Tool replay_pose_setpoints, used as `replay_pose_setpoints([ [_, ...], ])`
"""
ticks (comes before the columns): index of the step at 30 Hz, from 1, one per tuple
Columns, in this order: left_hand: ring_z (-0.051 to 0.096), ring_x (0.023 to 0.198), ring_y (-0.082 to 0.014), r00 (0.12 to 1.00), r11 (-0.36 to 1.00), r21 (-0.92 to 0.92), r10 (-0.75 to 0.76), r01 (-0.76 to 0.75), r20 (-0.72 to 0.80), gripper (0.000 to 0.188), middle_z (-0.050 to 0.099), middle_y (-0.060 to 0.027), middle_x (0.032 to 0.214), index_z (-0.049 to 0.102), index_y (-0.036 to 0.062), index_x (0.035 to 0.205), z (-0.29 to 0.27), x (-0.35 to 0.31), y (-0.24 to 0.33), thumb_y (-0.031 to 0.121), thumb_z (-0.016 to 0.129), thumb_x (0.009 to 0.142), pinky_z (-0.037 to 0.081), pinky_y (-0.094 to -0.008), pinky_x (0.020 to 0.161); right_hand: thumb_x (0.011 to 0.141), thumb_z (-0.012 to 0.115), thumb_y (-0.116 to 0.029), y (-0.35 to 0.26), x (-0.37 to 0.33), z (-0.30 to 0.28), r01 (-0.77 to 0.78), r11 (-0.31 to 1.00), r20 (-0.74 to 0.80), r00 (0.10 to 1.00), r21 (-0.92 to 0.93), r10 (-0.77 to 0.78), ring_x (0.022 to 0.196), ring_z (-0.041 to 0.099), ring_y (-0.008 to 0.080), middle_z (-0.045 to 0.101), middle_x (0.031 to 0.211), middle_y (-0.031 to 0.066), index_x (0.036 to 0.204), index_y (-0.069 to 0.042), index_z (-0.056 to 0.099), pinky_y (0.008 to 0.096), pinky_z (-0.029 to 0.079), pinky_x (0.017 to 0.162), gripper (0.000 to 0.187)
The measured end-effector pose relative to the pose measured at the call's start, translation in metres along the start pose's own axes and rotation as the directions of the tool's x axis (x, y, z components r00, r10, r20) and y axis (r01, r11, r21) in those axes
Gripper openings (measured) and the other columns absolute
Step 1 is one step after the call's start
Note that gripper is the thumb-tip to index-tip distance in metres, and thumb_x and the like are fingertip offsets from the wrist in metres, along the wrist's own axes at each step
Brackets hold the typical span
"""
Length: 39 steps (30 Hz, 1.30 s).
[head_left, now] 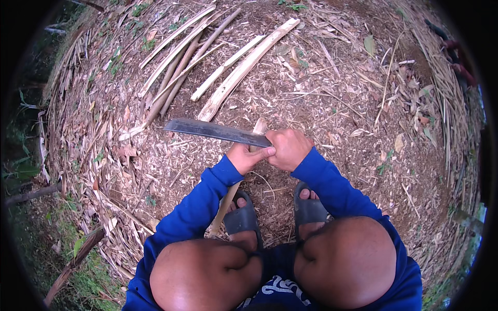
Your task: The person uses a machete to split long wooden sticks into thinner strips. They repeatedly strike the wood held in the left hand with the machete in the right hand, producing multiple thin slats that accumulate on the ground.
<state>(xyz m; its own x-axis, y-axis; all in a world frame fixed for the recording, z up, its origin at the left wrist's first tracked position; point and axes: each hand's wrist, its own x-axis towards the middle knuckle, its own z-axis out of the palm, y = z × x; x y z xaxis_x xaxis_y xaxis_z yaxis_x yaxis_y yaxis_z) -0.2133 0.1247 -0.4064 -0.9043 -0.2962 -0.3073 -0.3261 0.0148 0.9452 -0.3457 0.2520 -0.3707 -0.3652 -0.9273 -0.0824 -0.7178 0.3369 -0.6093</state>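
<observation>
My right hand is closed around the near end of a machete, its handle hidden in the fist. The broad dark blade points left, tilted slightly up toward the far side. My left hand grips a pale wooden stick, which slants from beyond the blade down beside my left foot. The left thumb reaches across to the fingers of the right hand, close to the base of the blade. The blade crosses over the stick near its far end; whether they touch, I cannot tell.
Split wooden strips and thin poles lie on the ground ahead. Wood chips and dry leaves cover the soil. My sandalled feet are just below the hands, between bent knees. A branch lies at the left, in greenery.
</observation>
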Motion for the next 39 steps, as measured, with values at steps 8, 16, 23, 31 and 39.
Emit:
replay_pose_setpoints([
  [8, 0.060, 0.084, -0.0079, 1.000, 0.990, -0.143, -0.001, 0.002, 0.006, 0.031, 0.069, -0.0042, 0.091, 0.068, 0.0005, 0.103, 0.001, 0.001, 0.003, 0.025, 0.079, 0.087, 0.051, -0.0282, 0.075, 0.076, 0.062, -0.019, -0.003, -0.004, 0.005, -0.005, 1.000, -0.108, 0.994, -0.021, 0.003, 0.068, 0.068, 0.0410, 0.067, 0.071, 0.0228, 0.084, -0.001, 0.063, 0.0498, 0.056, 0.064, 0.019],
  [16, 0.050, 0.055, -0.0047, 0.981, 0.978, -0.079, -0.189, 0.192, 0.053, 0.024, 0.058, 0.0040, 0.064, 0.067, 0.0025, 0.094, -0.006, -0.008, 0.008, 0.023, 0.079, 0.087, 0.039, -0.0255, 0.048, 0.076, 0.064, -0.020, 0.002, -0.001, 0.002, 0.055, 0.998, 0.018, 0.998, 0.026, -0.056, 0.067, 0.068, 0.0411, 0.067, 0.070, 0.0226, 0.083, -0.003, 0.065, 0.0506, 0.056, 0.066, 0.019],
  [23, 0.040, 0.043, -0.0041, 0.986, 0.950, -0.273, -0.165, 0.153, -0.021, 0.022, 0.050, 0.0056, 0.055, 0.067, 0.0050, 0.087, 0.002, -0.011, 0.012, 0.024, 0.078, 0.088, 0.028, -0.0247, 0.039, 0.077, 0.067, -0.024, -0.008, 0.000, 0.002, -0.043, 0.998, -0.008, 0.999, -0.055, 0.043, 0.066, 0.069, 0.0391, 0.068, 0.070, 0.0200, 0.084, -0.004, 0.065, 0.0493, 0.056, 0.063, 0.021],
  [31, 0.039, 0.038, -0.0056, 0.980, 0.887, -0.423, -0.198, 0.185, 0.013, 0.018, 0.050, 0.0039, 0.054, 0.066, 0.0053, 0.087, 0.007, -0.004, 0.016, 0.020, 0.076, 0.089, 0.027, -0.0251, 0.036, 0.079, 0.067, -0.027, 0.003, 0.002, 0.011, -0.046, 0.996, -0.114, 0.993, -0.081, 0.037, 0.065, 0.069, 0.0392, 0.068, 0.072, 0.0210, 0.083, -0.004, 0.063, 0.0496, 0.055, 0.061, 0.023],
  [39, 0.034, 0.038, -0.0050, 0.961, 0.872, -0.406, -0.258, 0.275, 0.098, 0.021, 0.044, 0.0049, 0.053, 0.065, 0.0047, 0.088, 0.002, -0.003, 0.033, 0.022, 0.076, 0.089, 0.023, -0.0247, 0.035, 0.077, 0.064, -0.019, 0.011, -0.002, 0.001, -0.020, 0.999, -0.067, 0.998, 0.041, 0.023, 0.068, 0.068, 0.0415, 0.066, 0.071, 0.0236, 0.085, -0.004, 0.065, 0.0513, 0.056, 0.064, 0.018],
])
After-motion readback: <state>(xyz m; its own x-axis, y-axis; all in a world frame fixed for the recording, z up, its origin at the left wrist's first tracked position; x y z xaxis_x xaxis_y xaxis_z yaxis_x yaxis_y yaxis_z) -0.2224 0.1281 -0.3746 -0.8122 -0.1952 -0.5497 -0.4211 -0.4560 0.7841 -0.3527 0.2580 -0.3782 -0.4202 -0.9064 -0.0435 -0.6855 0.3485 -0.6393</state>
